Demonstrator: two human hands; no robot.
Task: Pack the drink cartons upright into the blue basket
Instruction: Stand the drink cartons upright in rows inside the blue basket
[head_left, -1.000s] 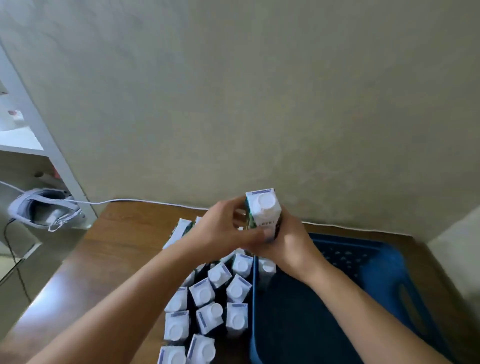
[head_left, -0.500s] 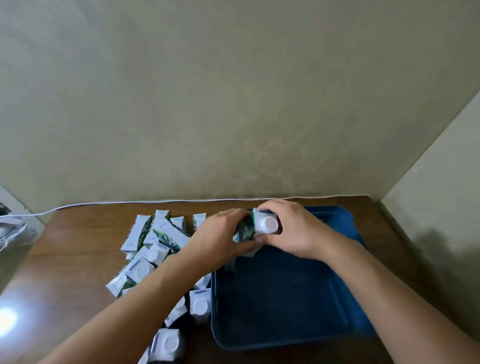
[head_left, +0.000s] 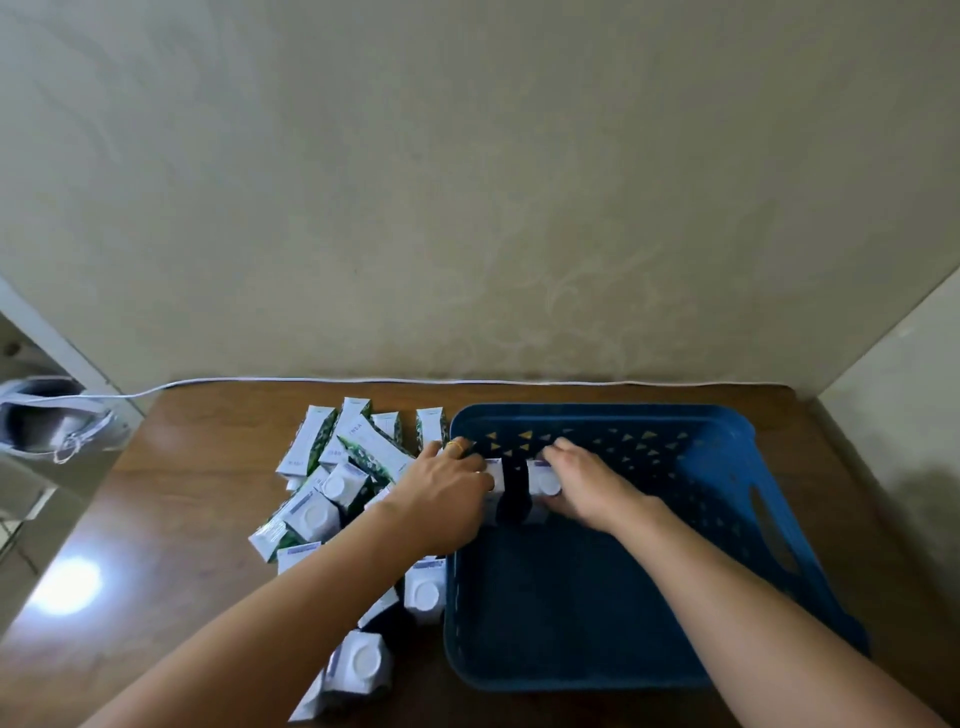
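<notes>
The blue basket (head_left: 727, 483) sits on the right of the wooden table. Inside its far left corner stand two white cartons with round caps. My left hand (head_left: 441, 493) reaches over the basket's left wall and grips the left carton (head_left: 496, 475), which is mostly hidden by the hand. My right hand (head_left: 582, 486) grips the right carton (head_left: 543, 480) from the right side. A dark gap separates the two cartons. A pile of several more cartons (head_left: 337, 483) lies left of the basket, some upright, some flat.
The wooden table (head_left: 182, 519) meets the beige wall behind and a side wall at right. A white cable (head_left: 311, 382) runs along the table's back edge. A grey-white headset (head_left: 52, 421) lies off the table's left end. More cartons (head_left: 358, 662) stand near the table's front.
Both hands have lowered from holding cartons together above the basket rim to setting two cartons down apart inside the basket's far left corner. The camera has tilted and shifted.
</notes>
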